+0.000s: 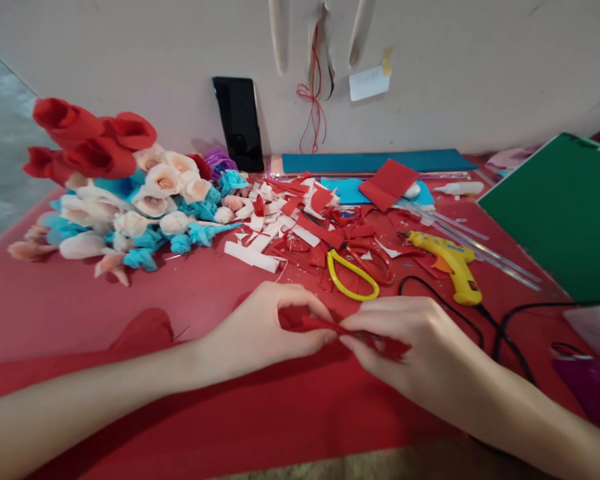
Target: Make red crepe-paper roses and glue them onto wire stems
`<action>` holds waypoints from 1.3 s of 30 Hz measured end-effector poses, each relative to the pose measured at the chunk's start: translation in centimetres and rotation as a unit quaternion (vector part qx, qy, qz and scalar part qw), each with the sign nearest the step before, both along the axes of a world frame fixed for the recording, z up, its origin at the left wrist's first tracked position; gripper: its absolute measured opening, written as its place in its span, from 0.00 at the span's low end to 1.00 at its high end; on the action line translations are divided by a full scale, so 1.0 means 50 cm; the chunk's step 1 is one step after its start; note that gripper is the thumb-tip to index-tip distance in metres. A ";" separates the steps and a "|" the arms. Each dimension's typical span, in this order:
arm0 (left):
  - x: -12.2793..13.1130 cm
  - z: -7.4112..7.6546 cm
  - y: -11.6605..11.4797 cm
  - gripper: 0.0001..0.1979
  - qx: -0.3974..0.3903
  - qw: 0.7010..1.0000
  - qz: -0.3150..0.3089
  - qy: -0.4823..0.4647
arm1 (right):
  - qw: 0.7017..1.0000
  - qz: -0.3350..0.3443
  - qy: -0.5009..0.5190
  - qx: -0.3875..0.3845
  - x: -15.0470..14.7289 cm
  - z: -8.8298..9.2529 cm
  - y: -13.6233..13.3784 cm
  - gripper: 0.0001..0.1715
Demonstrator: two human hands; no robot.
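Between my two hands a piece of red paper (320,324) is pinched, held just above the red tabletop. My left hand (273,323) curls its thumb and fingers round the left part of the paper. On the other side my right hand (403,337) pinches its edge, and the tips of both hands nearly meet. Part of the paper is hidden by the fingers. Just beyond them lie scissors (353,277) with a yellow and a red handle loop, their blades under paper scraps. A rounded red paper piece (145,330) rests behind my left forearm.
Paper flowers (150,193) in red, cream and blue pile up at the left. Red and white scraps (300,220) cover the middle. A yellow glue gun (447,263) with a black cable (505,337) lies right, near a green board (555,213). A phone (240,123) leans against the wall.
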State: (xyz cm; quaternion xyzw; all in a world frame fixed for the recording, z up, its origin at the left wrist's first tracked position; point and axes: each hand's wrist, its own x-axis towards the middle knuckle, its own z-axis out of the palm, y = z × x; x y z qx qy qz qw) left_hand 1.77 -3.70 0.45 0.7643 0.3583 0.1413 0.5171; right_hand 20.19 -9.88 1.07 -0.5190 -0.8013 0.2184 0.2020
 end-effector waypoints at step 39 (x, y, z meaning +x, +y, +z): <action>0.002 -0.097 -0.022 0.04 0.080 0.985 -0.030 -0.151 | 0.826 -0.018 0.455 -0.332 0.056 0.031 0.050 0.13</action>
